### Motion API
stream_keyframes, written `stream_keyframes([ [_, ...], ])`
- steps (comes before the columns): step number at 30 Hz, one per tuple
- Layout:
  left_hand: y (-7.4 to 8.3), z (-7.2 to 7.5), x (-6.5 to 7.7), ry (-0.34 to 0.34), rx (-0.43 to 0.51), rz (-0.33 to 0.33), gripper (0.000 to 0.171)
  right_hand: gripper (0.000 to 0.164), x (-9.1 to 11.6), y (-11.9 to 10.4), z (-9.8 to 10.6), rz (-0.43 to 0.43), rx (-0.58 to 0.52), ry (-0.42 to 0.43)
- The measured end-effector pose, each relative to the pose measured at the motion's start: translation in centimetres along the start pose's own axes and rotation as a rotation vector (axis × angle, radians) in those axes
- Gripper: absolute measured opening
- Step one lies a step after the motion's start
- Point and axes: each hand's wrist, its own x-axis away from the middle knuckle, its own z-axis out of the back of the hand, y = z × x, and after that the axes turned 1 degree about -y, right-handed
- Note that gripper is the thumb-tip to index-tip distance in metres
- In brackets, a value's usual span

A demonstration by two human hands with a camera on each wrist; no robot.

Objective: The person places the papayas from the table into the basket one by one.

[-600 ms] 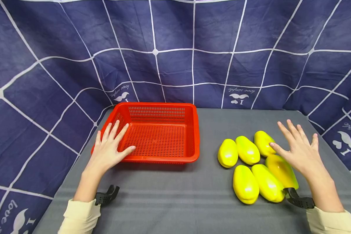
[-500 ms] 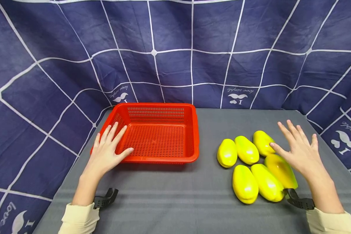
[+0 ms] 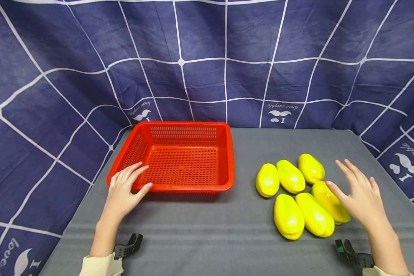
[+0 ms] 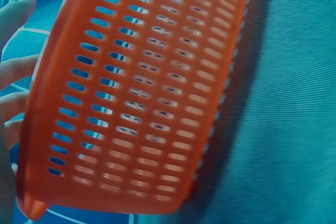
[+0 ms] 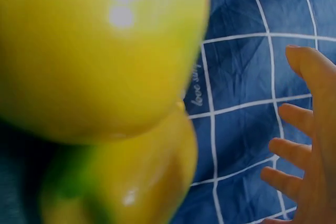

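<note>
A red perforated plastic basket [image 3: 189, 188] stands at the back left of the table with nothing in it. My left hand [image 3: 124, 191] hovers at its front left corner, fingers spread and slightly bent, holding nothing. In the left wrist view the basket's slotted side wall [image 4: 142, 93] fills the middle, with the fingers [image 4: 16, 69] beyond its rim. On the right lie several yellow, papaya-like fruits [image 3: 289, 216] in a loose cluster. My right hand [image 3: 360, 195] hangs just right of them, fingers apart and loosely bent. One fruit [image 5: 100, 51] looms large in the right wrist view, apart from that hand.
A grey cloth covers the table [image 3: 207, 230]. Behind it and at both sides hangs a dark blue curtain [image 3: 207, 80] with white grid lines. A black wrist strap [image 3: 129, 245] sits on the left forearm, another [image 3: 353, 255] on the right.
Both hands have drawn back slightly toward the person, and their spread fingers have bent a little. The basket and the fruits stay where they were.
</note>
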Motion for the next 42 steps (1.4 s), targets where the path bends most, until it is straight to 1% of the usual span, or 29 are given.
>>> stream_keyframes([
  [2,0.0,-0.5,0.5,0.012,0.007,-0.012,0.050,0.066,0.5,0.3,-0.4,-0.006,-0.021,-0.001],
  [4,0.0,-0.8,0.8,0.040,0.012,-0.024,0.048,0.065,1.1,0.5,-0.8,-0.016,-0.037,-0.004],
  [8,0.1,-1.5,1.2,0.102,0.047,-0.032,0.039,0.063,2.1,0.8,-1.7,-0.061,-0.049,-0.023],
  [12,0.3,-1.9,1.4,0.143,0.080,-0.025,0.029,0.064,3.1,1.1,-2.3,-0.118,-0.059,-0.051],
  [16,0.3,-2.1,1.4,0.175,0.089,-0.010,0.026,0.064,3.8,1.4,-2.9,-0.152,-0.078,-0.060],
  [20,0.3,-2.1,1.3,0.188,0.085,0.004,0.026,0.064,4.4,1.6,-3.7,-0.170,-0.116,-0.053],
  [24,0.4,-2.2,1.4,0.190,0.080,0.007,0.026,0.062,4.8,1.6,-4.6,-0.179,-0.214,-0.029],
  [27,0.3,-2.3,1.5,0.194,0.076,0.007,0.026,0.059,5.0,1.5,-5.2,-0.191,-0.296,0.014],
  [30,0.2,-2.4,1.6,0.199,0.075,0.008,0.026,0.056,5.1,1.3,-5.4,-0.215,-0.329,0.043],
  [32,0.2,-2.4,1.6,0.200,0.075,0.009,0.026,0.055,5.1,1.2,-5.5,-0.233,-0.323,0.051],
  [37,0.3,-2.3,1.6,0.201,0.077,0.009,0.027,0.056,5.0,1.3,-5.2,-0.279,-0.265,0.063],
  [42,0.4,-2.4,1.6,0.205,0.078,0.008,0.027,0.056,4.7,1.1,-4.2,-0.286,-0.230,0.100],
])
